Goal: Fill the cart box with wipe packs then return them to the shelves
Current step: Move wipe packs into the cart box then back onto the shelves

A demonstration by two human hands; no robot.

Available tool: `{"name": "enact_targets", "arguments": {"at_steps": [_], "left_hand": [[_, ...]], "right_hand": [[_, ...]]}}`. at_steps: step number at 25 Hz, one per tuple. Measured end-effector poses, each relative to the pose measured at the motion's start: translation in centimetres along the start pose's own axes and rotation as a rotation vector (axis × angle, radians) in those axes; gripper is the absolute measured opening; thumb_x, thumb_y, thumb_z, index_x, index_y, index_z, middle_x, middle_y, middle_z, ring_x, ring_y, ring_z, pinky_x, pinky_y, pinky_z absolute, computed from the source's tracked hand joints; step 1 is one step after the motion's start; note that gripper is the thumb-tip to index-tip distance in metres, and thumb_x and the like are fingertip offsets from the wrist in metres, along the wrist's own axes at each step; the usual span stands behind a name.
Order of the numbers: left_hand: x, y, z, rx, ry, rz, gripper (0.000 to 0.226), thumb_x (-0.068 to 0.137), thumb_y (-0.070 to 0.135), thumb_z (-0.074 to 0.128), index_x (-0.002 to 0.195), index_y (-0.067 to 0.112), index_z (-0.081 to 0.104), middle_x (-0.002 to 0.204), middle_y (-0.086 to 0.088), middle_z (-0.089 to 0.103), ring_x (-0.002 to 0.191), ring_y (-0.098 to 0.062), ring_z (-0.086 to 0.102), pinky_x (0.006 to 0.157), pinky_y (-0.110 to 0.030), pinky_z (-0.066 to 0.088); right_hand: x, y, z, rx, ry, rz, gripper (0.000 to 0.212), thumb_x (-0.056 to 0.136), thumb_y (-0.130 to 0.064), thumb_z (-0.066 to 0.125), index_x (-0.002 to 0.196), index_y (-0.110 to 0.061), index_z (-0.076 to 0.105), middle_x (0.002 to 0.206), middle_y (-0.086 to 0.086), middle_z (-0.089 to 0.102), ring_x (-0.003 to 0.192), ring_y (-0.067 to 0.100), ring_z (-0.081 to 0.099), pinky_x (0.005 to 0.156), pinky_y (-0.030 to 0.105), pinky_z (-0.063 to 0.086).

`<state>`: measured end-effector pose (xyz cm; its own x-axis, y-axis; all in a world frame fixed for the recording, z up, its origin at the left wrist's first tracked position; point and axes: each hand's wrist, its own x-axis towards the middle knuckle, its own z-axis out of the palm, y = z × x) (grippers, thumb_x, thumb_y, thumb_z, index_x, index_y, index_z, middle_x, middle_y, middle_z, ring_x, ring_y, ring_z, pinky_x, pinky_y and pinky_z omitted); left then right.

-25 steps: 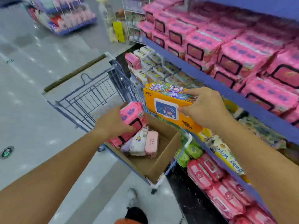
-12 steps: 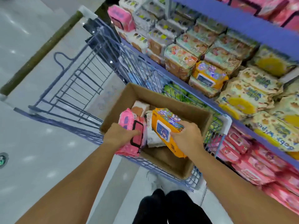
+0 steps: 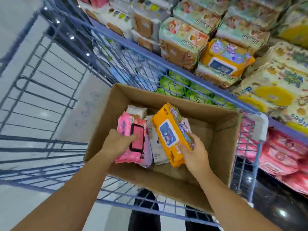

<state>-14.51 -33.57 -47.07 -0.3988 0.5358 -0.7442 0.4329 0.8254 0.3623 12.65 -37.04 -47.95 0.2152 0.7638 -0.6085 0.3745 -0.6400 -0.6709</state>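
Note:
A brown cardboard box (image 3: pixel 221 130) sits in the blue wire cart (image 3: pixel 50 90). My left hand (image 3: pixel 116 144) grips a pink wipe pack (image 3: pixel 131 139) standing on edge at the box's left side. My right hand (image 3: pixel 195 154) holds an orange wipe pack (image 3: pixel 168 132) upright inside the box, to the right of the pink one. Between them stand a lilac pack (image 3: pixel 147 154) and a white pack (image 3: pixel 156 147). Another pale pack (image 3: pixel 135 110) lies behind the pink one.
Blue-edged shelves (image 3: pixel 191 72) on the right hold stacked wipe packs: orange (image 3: pixel 225 59), yellow (image 3: pixel 273 95), green (image 3: pixel 176 87) seen through the cart wire, pink (image 3: pixel 283 155) low down. Grey shop floor (image 3: pixel 15 205) lies to the left. My legs show below the cart.
Both hands came down from shelf height into the box. The pink and orange packs now stand inside it among the others. The view tilted down and closer.

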Motion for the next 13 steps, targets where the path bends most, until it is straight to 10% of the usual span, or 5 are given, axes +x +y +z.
{"name": "enact_targets", "arguments": {"at_steps": [10,13], "left_hand": [[7.2,-5.7,-0.7,-0.205,-0.465,-0.075,0.034,0.089,0.002,0.073,0.120,0.016,0.069,0.112,-0.010,0.078,0.103,-0.029,0.073,0.097,-0.047,0.055],[7.0,-6.1,-0.5,-0.144,-0.389,0.028,0.037,0.086,0.003,0.075,0.119,0.019,0.069,0.112,-0.008,0.077,0.103,-0.026,0.071,0.097,-0.048,0.056]], "right_hand": [[0.5,3.2,3.0,-0.300,0.034,0.139,0.035,0.104,-0.042,0.041,0.129,-0.024,0.059,0.118,0.005,0.066,0.105,0.023,0.064,0.091,0.038,0.052],[0.0,1.9,3.9,-0.465,0.029,0.164,0.040,0.103,-0.043,0.043,0.133,-0.017,0.049,0.123,0.008,0.060,0.102,0.023,0.058,0.085,0.036,0.051]]}}
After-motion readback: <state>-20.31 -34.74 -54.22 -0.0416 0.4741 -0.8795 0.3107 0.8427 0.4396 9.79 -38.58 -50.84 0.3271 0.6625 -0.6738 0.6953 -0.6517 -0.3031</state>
